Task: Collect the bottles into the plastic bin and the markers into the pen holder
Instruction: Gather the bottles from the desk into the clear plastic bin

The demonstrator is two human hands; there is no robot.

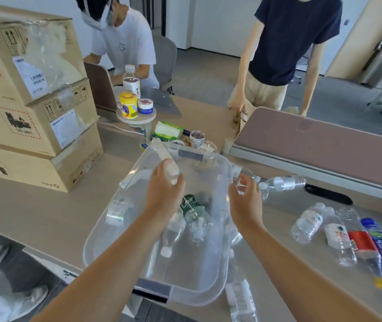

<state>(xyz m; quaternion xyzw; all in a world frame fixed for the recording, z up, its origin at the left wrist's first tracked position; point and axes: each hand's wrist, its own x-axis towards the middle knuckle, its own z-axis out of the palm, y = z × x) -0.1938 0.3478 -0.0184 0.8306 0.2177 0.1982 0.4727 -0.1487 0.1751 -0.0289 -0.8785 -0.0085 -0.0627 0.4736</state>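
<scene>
bottles lie in my clear plastic bin [106, 231] in the middle of the table [45, 210], one with a dark green label [191, 203]. my left hand [165, 194] is over the bin and grips a white bottle [166, 159] that points to the far side. my right hand [245, 203] is at the bin's right rim, pinching a clear bottle [247, 174]. more bottles [338, 233] lie on the table to the right. cardboard boxes [34, 105] are stacked far left.
</scene>
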